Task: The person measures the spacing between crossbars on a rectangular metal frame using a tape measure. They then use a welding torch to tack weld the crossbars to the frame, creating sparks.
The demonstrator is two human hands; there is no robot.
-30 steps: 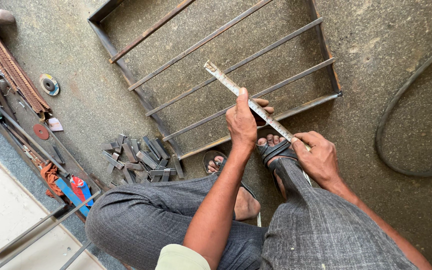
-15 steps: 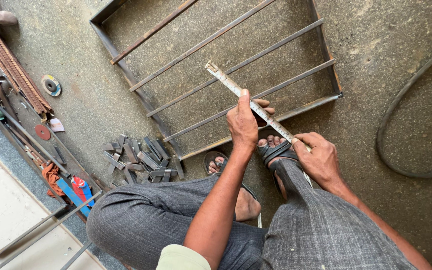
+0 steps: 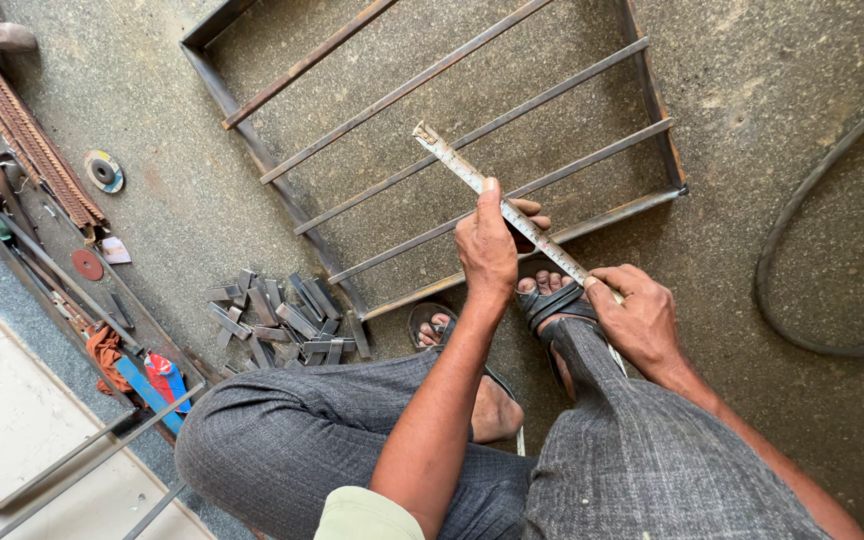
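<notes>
— What had changed in the last second?

— Hardly anything. The measuring tape (image 3: 452, 160) lay along the same slant as before, reaching from just above the sandalled foot (image 3: 552, 300) out over the bars of the metal frame (image 3: 252, 140) on the floor (image 3: 772, 120). Both hands sat where they had been; only the view had drifted slightly.

— So how did the left hand (image 3: 487, 250) stand?

— Its grip was closed on the tape around mid-length, thumb stretched up along the blade and fingers wrapped under it, above the frame's near rail.

— And the right hand (image 3: 637, 320)?

— Closed too, fingers curled over the tape's near end just beside the knee. The blade ran taut between the two hands, its far tip over the second bar from the near rail.

— What did the stillness mean?

— I'd judge that the tape was being held steady in place, not being shifted.

— Anything else around?

— A pile of short metal offcuts (image 3: 282, 320) lay left of the feet, just beside the frame's corner, and a grinding disc (image 3: 104, 172) rested well apart at the far left.
</notes>
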